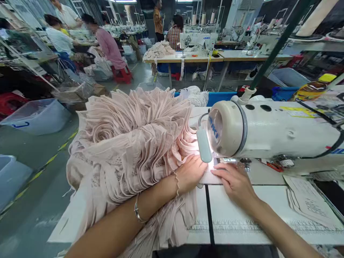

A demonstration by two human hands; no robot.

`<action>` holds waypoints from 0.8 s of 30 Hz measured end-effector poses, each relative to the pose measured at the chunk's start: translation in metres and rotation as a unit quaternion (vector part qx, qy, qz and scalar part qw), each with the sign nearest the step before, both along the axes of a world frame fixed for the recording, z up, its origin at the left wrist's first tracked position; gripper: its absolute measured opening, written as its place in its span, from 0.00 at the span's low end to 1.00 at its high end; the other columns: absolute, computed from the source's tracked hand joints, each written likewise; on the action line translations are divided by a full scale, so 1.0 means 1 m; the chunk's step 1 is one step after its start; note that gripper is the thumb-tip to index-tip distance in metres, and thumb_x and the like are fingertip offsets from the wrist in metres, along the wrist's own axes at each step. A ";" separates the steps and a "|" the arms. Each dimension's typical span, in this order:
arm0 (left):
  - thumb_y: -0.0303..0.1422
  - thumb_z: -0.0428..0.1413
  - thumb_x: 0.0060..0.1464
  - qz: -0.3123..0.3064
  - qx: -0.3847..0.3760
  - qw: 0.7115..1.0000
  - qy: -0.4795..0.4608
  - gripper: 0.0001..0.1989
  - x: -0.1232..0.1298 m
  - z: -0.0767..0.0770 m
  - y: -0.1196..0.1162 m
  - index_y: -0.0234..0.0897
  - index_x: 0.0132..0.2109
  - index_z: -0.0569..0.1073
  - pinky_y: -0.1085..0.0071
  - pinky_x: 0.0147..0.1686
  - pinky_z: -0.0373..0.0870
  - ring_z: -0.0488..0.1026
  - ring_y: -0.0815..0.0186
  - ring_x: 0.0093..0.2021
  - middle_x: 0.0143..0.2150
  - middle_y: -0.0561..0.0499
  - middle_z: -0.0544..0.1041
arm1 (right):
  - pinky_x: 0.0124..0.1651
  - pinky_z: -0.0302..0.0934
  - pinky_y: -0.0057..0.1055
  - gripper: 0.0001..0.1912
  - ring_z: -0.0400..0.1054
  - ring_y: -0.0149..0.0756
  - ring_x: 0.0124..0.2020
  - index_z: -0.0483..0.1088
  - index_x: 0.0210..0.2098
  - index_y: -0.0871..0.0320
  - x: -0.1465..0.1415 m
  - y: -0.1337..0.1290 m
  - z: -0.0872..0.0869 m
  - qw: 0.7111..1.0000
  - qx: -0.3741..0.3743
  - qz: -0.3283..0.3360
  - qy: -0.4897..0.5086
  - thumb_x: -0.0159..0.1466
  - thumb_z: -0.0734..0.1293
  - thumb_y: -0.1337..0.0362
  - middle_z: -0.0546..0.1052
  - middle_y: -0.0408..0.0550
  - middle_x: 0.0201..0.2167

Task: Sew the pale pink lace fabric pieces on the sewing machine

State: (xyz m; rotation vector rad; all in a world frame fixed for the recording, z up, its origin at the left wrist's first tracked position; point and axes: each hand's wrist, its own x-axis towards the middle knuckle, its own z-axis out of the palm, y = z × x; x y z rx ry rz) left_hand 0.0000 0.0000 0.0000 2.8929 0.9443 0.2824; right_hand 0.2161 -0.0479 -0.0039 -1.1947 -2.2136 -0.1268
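My left hand point(192, 173) lies with outstretched fingers on pale pink fabric under the sewing machine's head. Its fingertips are partly behind the grey-green lamp point(204, 145). Facing it across a small gap, my right hand point(236, 181) has its fingers stretched toward the lit needle area, thumb apart, fingertips at the fabric's edge. The white sewing machine point(279, 127) stands above and to the right; its needle is hidden behind the lamp. A large heap of pale pink lace-trimmed garment pieces point(134, 143) spreads to the left, partly under my left forearm.
A printed ruler strip point(249, 227) runs along the front of the white table. Paper sheets point(306, 200) lie at right, near orange-handled snips point(274, 166). Plastic bins point(40, 116) stand on the floor at left. Co-workers point(110, 46) sit and stand farther back among other machines.
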 end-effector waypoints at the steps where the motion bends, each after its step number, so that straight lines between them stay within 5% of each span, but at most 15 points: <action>1: 0.28 0.47 0.68 -0.015 0.006 1.000 0.006 0.06 -0.002 0.001 -0.001 0.34 0.45 0.69 0.62 0.54 0.65 0.70 0.58 0.53 0.49 0.45 0.74 | 0.39 0.62 0.30 0.19 0.72 0.34 0.39 0.79 0.36 0.52 0.001 0.000 0.000 1.000 -0.004 0.000 -0.003 0.64 0.58 0.75 0.79 0.44 0.38; 11: 0.25 0.46 0.67 -0.031 0.032 0.999 -0.014 0.11 -0.008 -0.003 -0.006 0.33 0.52 0.68 0.56 0.60 0.63 0.70 0.56 0.56 0.55 0.40 0.73 | 0.51 0.65 0.35 0.19 0.75 0.34 0.45 0.78 0.39 0.50 0.007 0.001 -0.007 1.000 0.014 0.014 -0.010 0.67 0.58 0.74 0.82 0.41 0.43; 24: 0.23 0.49 0.63 -0.021 -0.005 0.999 -0.030 0.13 -0.007 -0.005 0.000 0.35 0.53 0.69 0.52 0.62 0.62 0.68 0.54 0.60 0.56 0.41 0.72 | 0.53 0.65 0.36 0.18 0.75 0.35 0.47 0.76 0.41 0.52 0.008 0.004 -0.009 0.999 -0.011 0.025 -0.029 0.67 0.57 0.75 0.82 0.42 0.45</action>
